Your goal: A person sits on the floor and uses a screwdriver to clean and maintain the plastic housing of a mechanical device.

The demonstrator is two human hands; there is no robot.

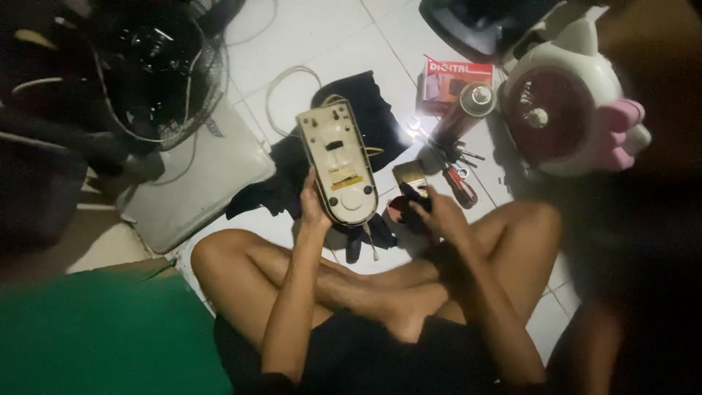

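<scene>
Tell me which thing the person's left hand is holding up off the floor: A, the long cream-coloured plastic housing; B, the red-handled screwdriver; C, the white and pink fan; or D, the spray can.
A: the left hand grips the lower edge of the long cream-coloured plastic housing, while the spray can, the red-handled screwdriver and the white and pink fan lie on the floor away from it.

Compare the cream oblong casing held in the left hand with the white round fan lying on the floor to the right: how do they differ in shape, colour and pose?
The cream casing is long and narrow; the white fan is round and bulky. The casing is plain cream with a small label; the fan has a dark red centre and pink trim. The left hand holds the casing up, while the fan lies on the tiled floor, untouched. Both are light-coloured plastic.
</scene>
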